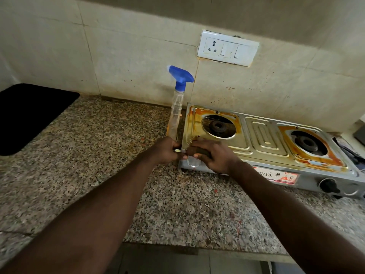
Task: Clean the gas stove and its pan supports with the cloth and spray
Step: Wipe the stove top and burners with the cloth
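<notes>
The steel two-burner gas stove (262, 135) lies on the granite counter, with orange-brown stains around both burners and no pan supports on it. A clear spray bottle (176, 113) with a blue trigger head stands upright just left of the stove. Both hands meet at the stove's front left corner. My left hand (166, 151) pinches a small dark piece with a metal tip at that corner. My right hand (211, 155) is closed over a dark olive thing on the stove's front edge; I cannot tell what it is. A dark cloth (349, 151) lies right of the stove.
A black mat (29, 115) covers the counter's far left. A white wall socket plate (227, 48) sits on the tiled wall above the stove. One black knob (328, 185) shows on the stove's front right. The counter's front edge (197, 248) runs below my arms.
</notes>
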